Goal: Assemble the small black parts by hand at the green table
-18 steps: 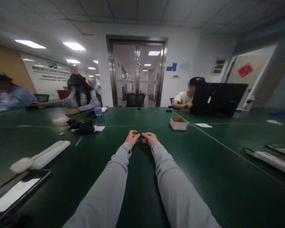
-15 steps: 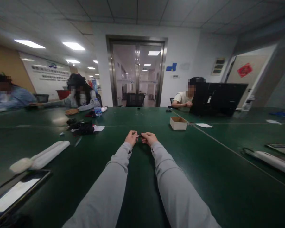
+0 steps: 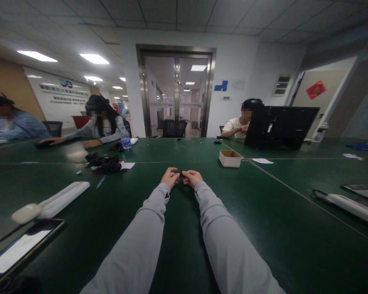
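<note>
Above the green table, in the middle of the head view, my two hands almost meet. My left hand [image 3: 170, 178] is closed at the thumb and fingertips, with one finger raised off the pinch. My right hand [image 3: 192, 178] pinches from the other side. Between the fingertips is a small dark object [image 3: 181, 174], mostly covered by the fingers, and its kind is too small to make out. Beyond my right hand stands an open cardboard box [image 3: 230, 160].
A white power strip [image 3: 66, 199] and a phone [image 3: 24, 249] lie at left. Farther back are black gear [image 3: 107, 164] and a water bottle [image 3: 125, 139]. A monitor [image 3: 282, 126] stands at right, beside one seated person; two others sit at left. Another white strip [image 3: 355, 208] lies right.
The fingers of my left hand have shifted over the small object, and its shiny metal end no longer shows. My right hand has hardly moved.
</note>
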Demonstrator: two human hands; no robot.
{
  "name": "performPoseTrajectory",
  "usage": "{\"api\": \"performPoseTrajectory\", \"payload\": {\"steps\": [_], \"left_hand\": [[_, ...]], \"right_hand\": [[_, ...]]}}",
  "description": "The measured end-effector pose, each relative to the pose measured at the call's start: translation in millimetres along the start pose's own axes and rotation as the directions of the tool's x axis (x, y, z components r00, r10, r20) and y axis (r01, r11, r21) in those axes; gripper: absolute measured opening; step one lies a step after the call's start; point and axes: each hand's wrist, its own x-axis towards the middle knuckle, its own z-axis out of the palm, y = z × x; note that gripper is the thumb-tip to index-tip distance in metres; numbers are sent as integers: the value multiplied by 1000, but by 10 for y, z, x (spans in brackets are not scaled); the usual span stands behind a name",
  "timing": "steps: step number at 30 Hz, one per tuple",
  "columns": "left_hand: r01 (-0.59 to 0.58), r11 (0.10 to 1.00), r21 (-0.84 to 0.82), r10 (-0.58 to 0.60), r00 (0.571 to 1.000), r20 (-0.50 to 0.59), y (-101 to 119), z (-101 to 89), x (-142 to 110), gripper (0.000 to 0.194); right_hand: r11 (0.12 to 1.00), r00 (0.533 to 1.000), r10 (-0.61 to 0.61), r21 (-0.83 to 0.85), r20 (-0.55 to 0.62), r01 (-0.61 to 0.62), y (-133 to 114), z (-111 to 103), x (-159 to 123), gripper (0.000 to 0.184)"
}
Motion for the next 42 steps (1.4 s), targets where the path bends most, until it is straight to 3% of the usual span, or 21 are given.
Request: {"api": "performPoseTrajectory", "payload": {"steps": [7,22,30,42], "left_hand": [[42,999,-2,-42,999,-27,51,-10,-10,26],[38,999,-8,-38,999,33,38,-17,8,24],[101,995,-8,-100,994,37,76,-11,-19,24],[73,997,-19,-73,997,15,47,-4,9,28]], "right_hand": [[1000,1000,-2,-11,6,2,-1,-1,3,21],[1000,1000,-6,24,1,6,11,-2,11,19],[1000,1000,-4,10,4,4,6,1,-3,22],[1000,1000,-2,20,-1,2,5,7,4,21]]}}
